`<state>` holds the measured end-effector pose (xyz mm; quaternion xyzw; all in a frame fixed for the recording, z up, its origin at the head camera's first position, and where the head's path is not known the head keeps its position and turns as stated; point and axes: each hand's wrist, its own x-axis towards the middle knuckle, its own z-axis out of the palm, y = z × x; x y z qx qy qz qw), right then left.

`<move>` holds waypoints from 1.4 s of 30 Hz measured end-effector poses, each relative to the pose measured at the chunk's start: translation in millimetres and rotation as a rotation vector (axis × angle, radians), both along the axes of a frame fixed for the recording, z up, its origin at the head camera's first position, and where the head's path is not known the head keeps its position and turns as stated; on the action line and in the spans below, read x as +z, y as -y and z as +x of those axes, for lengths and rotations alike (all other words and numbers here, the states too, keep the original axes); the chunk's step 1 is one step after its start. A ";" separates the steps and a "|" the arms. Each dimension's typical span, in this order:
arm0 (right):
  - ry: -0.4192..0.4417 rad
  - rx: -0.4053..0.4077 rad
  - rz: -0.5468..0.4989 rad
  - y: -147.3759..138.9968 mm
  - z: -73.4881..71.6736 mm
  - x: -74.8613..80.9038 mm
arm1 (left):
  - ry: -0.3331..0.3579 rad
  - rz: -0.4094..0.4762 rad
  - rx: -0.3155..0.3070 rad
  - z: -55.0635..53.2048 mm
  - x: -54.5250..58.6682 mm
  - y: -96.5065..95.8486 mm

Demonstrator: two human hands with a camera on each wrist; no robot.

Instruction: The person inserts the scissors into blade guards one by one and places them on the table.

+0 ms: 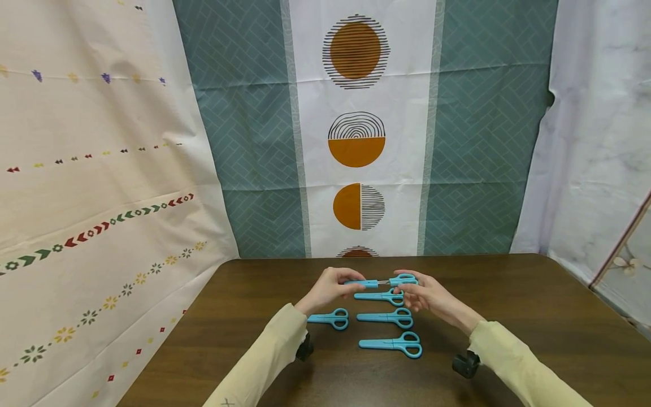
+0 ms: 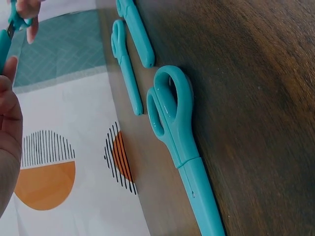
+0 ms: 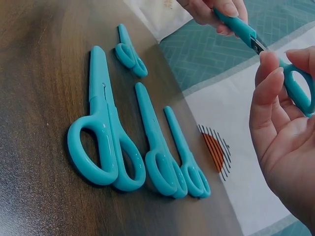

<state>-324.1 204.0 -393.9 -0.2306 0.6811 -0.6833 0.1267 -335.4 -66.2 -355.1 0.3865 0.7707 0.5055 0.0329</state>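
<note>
Above the table's far part, my two hands hold one pair of turquoise scissors between them. My left hand (image 1: pixel 330 288) pinches the turquoise sheath (image 3: pixel 236 25) that covers most of the blades. The scissors' handle loops (image 3: pixel 295 88) are in the grip of my right hand (image 1: pixel 427 294), thumb and fingers around them. A short stretch of bare metal blade (image 3: pixel 258 45) shows between sheath and handles in the right wrist view. In the left wrist view, only part of the left hand (image 2: pixel 9 118) appears at the edge.
Three sheathed scissors lie in a column below the hands: a near pair (image 1: pixel 390 343), a middle pair (image 1: pixel 386 317) and a far pair (image 1: pixel 378 296). Another sheathed pair (image 1: pixel 329 319) lies left, near the left wrist. Patterned cloth (image 1: pixel 356 169) hangs behind the brown table (image 1: pixel 244 294).
</note>
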 end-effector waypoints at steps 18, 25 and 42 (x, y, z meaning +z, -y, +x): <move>-0.043 -0.049 0.074 1.2 -0.2 -2.8 | 0.041 0.029 0.000 -0.4 -2.8 -0.1; -0.076 -0.060 0.075 1.9 2.4 0.0 | 0.049 0.049 0.025 0.0 -3.5 0.3; -0.162 -0.115 0.020 6.6 1.9 -4.1 | 0.206 0.179 -0.008 -16.9 -18.9 1.9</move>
